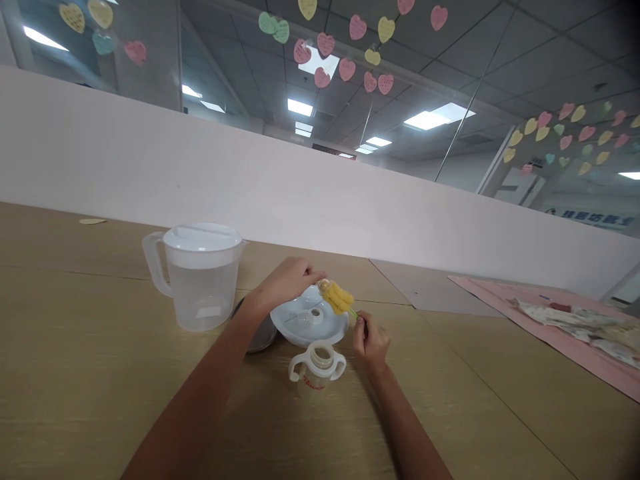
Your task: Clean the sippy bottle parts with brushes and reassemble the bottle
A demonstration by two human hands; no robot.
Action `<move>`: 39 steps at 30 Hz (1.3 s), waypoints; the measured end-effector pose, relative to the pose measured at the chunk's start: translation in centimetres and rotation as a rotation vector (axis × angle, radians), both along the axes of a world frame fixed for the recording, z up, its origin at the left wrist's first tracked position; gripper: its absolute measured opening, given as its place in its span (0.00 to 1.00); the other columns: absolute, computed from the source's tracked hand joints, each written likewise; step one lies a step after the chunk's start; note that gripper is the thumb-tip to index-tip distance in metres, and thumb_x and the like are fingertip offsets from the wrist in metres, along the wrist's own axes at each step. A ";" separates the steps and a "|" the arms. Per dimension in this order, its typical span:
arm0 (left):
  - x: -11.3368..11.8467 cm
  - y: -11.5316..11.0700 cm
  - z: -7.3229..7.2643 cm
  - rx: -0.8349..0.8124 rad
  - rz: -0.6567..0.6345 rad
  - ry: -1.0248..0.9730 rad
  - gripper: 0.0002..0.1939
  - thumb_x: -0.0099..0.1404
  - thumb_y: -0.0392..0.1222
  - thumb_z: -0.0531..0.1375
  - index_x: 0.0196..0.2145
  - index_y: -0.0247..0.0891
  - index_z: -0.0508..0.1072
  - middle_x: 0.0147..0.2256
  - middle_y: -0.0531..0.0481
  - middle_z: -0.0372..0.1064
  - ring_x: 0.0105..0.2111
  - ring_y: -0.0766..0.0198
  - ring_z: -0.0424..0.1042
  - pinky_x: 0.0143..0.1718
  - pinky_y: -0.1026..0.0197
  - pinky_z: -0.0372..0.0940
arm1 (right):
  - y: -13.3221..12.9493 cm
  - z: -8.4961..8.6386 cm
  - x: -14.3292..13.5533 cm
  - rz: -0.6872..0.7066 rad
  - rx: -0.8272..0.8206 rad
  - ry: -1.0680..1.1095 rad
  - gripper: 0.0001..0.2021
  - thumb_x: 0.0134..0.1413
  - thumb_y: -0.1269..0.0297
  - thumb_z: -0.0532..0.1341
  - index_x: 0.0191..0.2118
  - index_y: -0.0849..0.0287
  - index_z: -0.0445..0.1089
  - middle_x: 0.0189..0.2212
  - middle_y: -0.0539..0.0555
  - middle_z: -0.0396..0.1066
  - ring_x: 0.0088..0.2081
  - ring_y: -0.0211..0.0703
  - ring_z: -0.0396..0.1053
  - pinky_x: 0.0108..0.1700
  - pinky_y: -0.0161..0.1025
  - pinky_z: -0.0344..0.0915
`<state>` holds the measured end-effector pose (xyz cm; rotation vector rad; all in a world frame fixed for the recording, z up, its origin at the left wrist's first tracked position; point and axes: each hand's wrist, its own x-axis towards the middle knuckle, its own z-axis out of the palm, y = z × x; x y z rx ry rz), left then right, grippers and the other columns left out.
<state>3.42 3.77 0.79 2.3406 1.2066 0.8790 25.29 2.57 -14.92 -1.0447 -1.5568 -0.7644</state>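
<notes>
Hands (330,310) on yellow brush (337,297), above dish (300,327)

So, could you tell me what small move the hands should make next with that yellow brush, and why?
Probably lower the yellow sponge brush toward the open mouth of the handled baby bottle. The right hand pinches its thin green handle while the left hand touches its tip above the white dish, and the bottle stands uncapped just below.
</notes>
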 end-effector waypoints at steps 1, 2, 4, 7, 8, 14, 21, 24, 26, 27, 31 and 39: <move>-0.1 0.1 -0.1 -0.014 -0.004 -0.018 0.22 0.58 0.57 0.52 0.18 0.35 0.65 0.15 0.54 0.60 0.17 0.68 0.58 0.20 0.64 0.47 | 0.0 0.0 0.0 0.000 -0.003 -0.001 0.09 0.58 0.70 0.49 0.34 0.62 0.65 0.15 0.47 0.61 0.16 0.33 0.59 0.22 0.31 0.56; -0.1 0.1 -0.1 -0.030 -0.010 -0.037 0.22 0.57 0.57 0.53 0.19 0.35 0.66 0.16 0.54 0.61 0.18 0.68 0.59 0.20 0.64 0.48 | 0.0 0.0 0.0 -0.002 -0.005 -0.001 0.09 0.58 0.70 0.49 0.34 0.62 0.65 0.15 0.47 0.61 0.16 0.34 0.59 0.22 0.31 0.56; -0.2 0.1 -0.1 -0.067 -0.031 -0.070 0.22 0.56 0.58 0.54 0.22 0.34 0.69 0.17 0.52 0.63 0.19 0.67 0.61 0.21 0.65 0.50 | 0.0 0.0 0.1 -0.009 -0.004 -0.001 0.09 0.58 0.70 0.49 0.34 0.62 0.65 0.16 0.48 0.62 0.16 0.34 0.60 0.22 0.31 0.56; -0.3 -0.1 0.2 -0.101 -0.079 -0.105 0.20 0.55 0.56 0.56 0.25 0.33 0.72 0.20 0.50 0.67 0.21 0.66 0.64 0.22 0.65 0.53 | 0.0 0.0 0.1 -0.013 -0.001 -0.006 0.09 0.58 0.70 0.48 0.34 0.63 0.65 0.17 0.48 0.63 0.16 0.34 0.60 0.22 0.31 0.57; -0.3 -0.1 0.2 -0.104 -0.097 -0.113 0.19 0.56 0.55 0.56 0.26 0.33 0.72 0.21 0.50 0.68 0.22 0.65 0.65 0.23 0.65 0.54 | 0.0 0.0 0.1 -0.009 0.000 -0.009 0.09 0.58 0.70 0.48 0.35 0.63 0.65 0.17 0.48 0.63 0.16 0.34 0.60 0.22 0.31 0.57; -0.3 0.1 0.1 -0.144 -0.178 -0.140 0.17 0.55 0.51 0.58 0.31 0.34 0.74 0.26 0.46 0.73 0.27 0.62 0.70 0.25 0.65 0.58 | -0.1 -0.1 0.1 0.008 -0.017 0.024 0.09 0.58 0.70 0.48 0.35 0.63 0.65 0.18 0.50 0.64 0.18 0.36 0.62 0.23 0.32 0.58; -0.6 0.4 0.0 -0.167 -0.260 -0.155 0.12 0.52 0.44 0.61 0.33 0.34 0.75 0.31 0.45 0.75 0.32 0.60 0.73 0.30 0.64 0.63 | 0.0 -0.5 0.1 0.068 -0.056 0.001 0.10 0.58 0.70 0.47 0.37 0.62 0.64 0.22 0.52 0.67 0.21 0.37 0.64 0.26 0.33 0.61; -0.9 0.5 0.0 -0.158 -0.290 -0.145 0.11 0.52 0.41 0.61 0.33 0.34 0.75 0.33 0.45 0.76 0.33 0.61 0.73 0.32 0.64 0.64 | 0.0 -0.5 0.1 0.090 -0.058 -0.017 0.10 0.58 0.70 0.47 0.37 0.62 0.64 0.22 0.52 0.67 0.21 0.37 0.64 0.26 0.33 0.61; -1.0 0.5 0.0 -0.154 -0.317 -0.130 0.10 0.52 0.40 0.61 0.33 0.34 0.75 0.34 0.45 0.76 0.34 0.61 0.73 0.33 0.64 0.65 | -0.1 -0.5 0.1 0.097 -0.047 -0.025 0.10 0.58 0.70 0.47 0.37 0.63 0.64 0.22 0.52 0.67 0.20 0.37 0.64 0.25 0.33 0.61; -1.0 0.6 0.0 -0.152 -0.329 -0.124 0.10 0.52 0.40 0.61 0.33 0.34 0.75 0.34 0.45 0.76 0.34 0.61 0.73 0.33 0.64 0.65 | -0.1 -0.5 0.1 0.098 -0.042 -0.027 0.09 0.58 0.70 0.47 0.37 0.63 0.64 0.21 0.52 0.67 0.20 0.37 0.64 0.25 0.33 0.61; -1.2 0.7 0.1 -0.138 -0.374 -0.116 0.09 0.52 0.38 0.61 0.32 0.33 0.75 0.35 0.44 0.75 0.36 0.61 0.73 0.37 0.62 0.66 | -0.2 -0.3 0.0 0.101 -0.034 -0.038 0.09 0.59 0.70 0.47 0.37 0.62 0.63 0.21 0.51 0.66 0.19 0.37 0.63 0.25 0.33 0.61; -1.5 0.5 0.4 -0.120 -0.414 -0.117 0.08 0.52 0.35 0.61 0.32 0.33 0.77 0.35 0.45 0.76 0.37 0.61 0.73 0.42 0.61 0.66 | -0.2 -0.3 0.0 0.130 -0.036 -0.040 0.09 0.58 0.70 0.47 0.37 0.62 0.63 0.21 0.51 0.66 0.20 0.37 0.63 0.25 0.33 0.60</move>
